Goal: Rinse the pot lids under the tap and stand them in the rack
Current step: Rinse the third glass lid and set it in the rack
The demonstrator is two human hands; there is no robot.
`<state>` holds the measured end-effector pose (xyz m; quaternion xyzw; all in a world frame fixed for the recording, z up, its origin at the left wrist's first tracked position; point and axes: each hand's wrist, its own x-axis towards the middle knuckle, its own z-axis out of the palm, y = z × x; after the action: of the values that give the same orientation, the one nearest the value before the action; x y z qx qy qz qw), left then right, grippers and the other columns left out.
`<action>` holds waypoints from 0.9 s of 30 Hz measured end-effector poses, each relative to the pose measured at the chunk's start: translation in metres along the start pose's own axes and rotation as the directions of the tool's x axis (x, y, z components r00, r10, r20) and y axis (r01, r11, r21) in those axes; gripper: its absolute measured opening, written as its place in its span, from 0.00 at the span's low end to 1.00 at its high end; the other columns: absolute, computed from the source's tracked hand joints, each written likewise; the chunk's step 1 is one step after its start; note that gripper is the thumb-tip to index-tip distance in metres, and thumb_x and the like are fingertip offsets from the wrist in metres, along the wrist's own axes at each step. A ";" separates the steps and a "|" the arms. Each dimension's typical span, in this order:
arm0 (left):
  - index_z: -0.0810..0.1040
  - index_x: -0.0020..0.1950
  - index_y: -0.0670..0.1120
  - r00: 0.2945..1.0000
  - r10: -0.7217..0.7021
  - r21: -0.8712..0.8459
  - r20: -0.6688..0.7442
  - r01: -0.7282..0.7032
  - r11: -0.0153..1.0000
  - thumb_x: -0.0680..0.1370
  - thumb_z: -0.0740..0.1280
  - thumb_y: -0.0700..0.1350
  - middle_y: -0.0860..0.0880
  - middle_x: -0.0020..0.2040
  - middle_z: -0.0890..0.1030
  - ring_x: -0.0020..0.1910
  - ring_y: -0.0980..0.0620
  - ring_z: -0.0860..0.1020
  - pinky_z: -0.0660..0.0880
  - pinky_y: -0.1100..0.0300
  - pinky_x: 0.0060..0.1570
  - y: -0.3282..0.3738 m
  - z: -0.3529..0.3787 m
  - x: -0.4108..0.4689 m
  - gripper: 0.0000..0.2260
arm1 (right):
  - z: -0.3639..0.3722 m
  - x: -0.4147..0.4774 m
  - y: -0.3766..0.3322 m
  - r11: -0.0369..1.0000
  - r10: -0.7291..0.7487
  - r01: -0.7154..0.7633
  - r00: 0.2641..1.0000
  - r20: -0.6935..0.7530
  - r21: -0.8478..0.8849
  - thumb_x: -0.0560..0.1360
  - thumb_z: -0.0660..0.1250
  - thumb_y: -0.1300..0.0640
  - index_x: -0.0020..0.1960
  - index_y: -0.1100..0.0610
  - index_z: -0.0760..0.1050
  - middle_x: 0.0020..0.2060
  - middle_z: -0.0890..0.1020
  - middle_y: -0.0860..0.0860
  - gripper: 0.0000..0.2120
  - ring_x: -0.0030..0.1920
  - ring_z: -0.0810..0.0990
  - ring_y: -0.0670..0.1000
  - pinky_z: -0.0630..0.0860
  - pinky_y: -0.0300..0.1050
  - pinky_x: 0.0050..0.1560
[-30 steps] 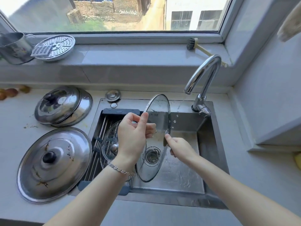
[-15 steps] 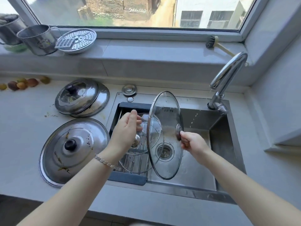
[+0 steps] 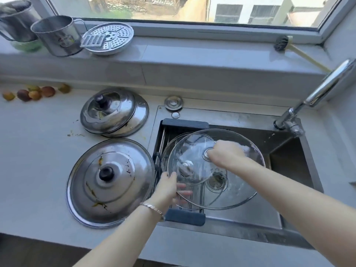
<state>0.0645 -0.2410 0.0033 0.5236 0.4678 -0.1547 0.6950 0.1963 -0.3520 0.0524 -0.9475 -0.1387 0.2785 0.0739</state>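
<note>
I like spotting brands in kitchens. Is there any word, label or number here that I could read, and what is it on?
No readable text anywhere.
Steel mug on the windowsill: a small printed mark, too blurred to read.
Large glass lid and tap: no lettering shows.

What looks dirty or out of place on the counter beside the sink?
The large steel lid lying flat on the counter carries yellow-brown food streaks around its middle. The stacked steel lids behind it show a similar smear, and small scraps lie on the counter beside them.
</note>
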 end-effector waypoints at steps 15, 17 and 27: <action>0.60 0.68 0.42 0.937 -0.340 -0.321 -0.084 0.298 0.899 0.82 0.51 0.47 0.43 0.45 0.67 0.31 0.48 0.69 0.79 0.52 0.36 -0.013 -0.018 0.078 0.16 | 0.049 0.060 -0.074 0.982 -0.095 0.101 0.994 0.051 -0.157 0.74 0.56 0.61 0.45 0.57 0.72 0.49 0.80 0.56 0.07 0.47 0.77 0.57 0.66 0.42 0.43; 0.58 0.72 0.43 0.944 -0.315 -0.243 -0.096 0.285 0.927 0.82 0.53 0.49 0.43 0.54 0.67 0.35 0.48 0.73 0.77 0.51 0.31 -0.013 -0.017 0.082 0.20 | 0.051 0.064 -0.069 0.986 -0.075 0.084 0.995 0.063 -0.145 0.74 0.56 0.61 0.44 0.58 0.72 0.46 0.79 0.56 0.07 0.42 0.73 0.55 0.66 0.41 0.42; 0.69 0.36 0.45 0.994 0.111 0.652 -0.004 -0.081 0.754 0.79 0.58 0.48 0.49 0.31 0.71 0.29 0.51 0.69 0.64 0.61 0.32 0.010 -0.043 0.057 0.13 | 0.048 0.058 -0.045 0.987 -0.155 0.159 0.968 0.195 -0.004 0.77 0.56 0.50 0.28 0.57 0.60 0.25 0.64 0.51 0.22 0.26 0.62 0.50 0.56 0.42 0.25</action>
<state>0.0804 -0.1835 -0.0377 0.7586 0.3723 -0.2602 0.4671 0.2061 -0.2885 -0.0074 -0.9025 -0.2225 0.3616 0.0724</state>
